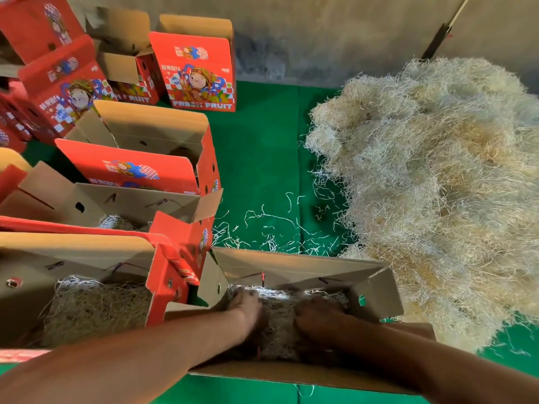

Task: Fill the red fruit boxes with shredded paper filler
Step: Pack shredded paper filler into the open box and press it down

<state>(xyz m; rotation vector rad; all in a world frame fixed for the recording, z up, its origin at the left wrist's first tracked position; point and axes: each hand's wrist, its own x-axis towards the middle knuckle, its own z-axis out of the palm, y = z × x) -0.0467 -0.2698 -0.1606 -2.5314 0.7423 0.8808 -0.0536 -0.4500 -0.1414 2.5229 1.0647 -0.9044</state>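
Both my hands, left (248,306) and right (316,314), press flat, fingers spread, on filler (280,325) inside the near box (294,262). Best push evenly into corners, level it. More filler in pile (437,185) right, on green floor (262,158).

**Two bare forearms, nothing worn**

And here come both arms into view from the bottom edge, bare all the way along what the camera catches. No sleeve shows on either forearm, no cuff anywhere in shot. The left hand (246,309) is ungloved, its back and knuckles showing, slightly blurred. Over to the right hand (316,319), also ungloved, sitting in deeper shadow so the fingers are hard to separate. Wrists plain on both sides: no watch, no band, no ring that can be made out. Forearms look lean and smooth.
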